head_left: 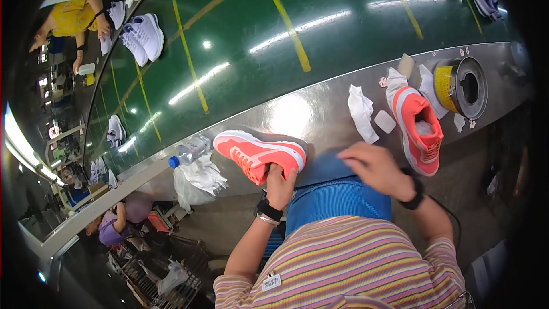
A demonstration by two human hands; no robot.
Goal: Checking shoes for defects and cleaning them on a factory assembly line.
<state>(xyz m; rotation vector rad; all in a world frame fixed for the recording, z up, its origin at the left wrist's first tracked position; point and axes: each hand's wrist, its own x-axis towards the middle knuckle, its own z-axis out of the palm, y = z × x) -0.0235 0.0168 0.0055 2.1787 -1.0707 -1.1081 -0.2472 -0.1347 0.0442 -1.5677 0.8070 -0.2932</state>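
**Left hand on coral shoe, right hand free over the lap**

Head view, the only one I've got:

- Left hand (280,186) is closed on the heel end of a coral sneaker (258,153). Fingers wrapped around the back of it, so the grip is clamped on the shoe.
- That sneaker lies on its side on the grey metal bench (309,117), white sole toward the belt, toe pointing to my left. It sits at the bench's near edge, right in front of the torso.
- Right hand (374,169) hovers above the blue apron (337,194), fingers loosely curled with nothing in them. Not touching either shoe.
- Second coral sneaker (419,129) stands upright on the bench to the right, opening up, white paper stuffed inside. Well apart from the first one.
- Crumpled white paper (362,111) lies between the two shoes, with a small pale block (385,121) just beside it.
- Yellow tape roll (460,86) rests on its side beyond the second shoe, far right.
- Clear water bottle (189,151) with a blue cap lies left of the held sneaker, and a white plastic bag (197,180) hangs off the bench edge below it.
- Green conveyor belt (320,17) runs behind the bench. White sneakers (143,37) sit on it far left, near another person's hand (103,26).
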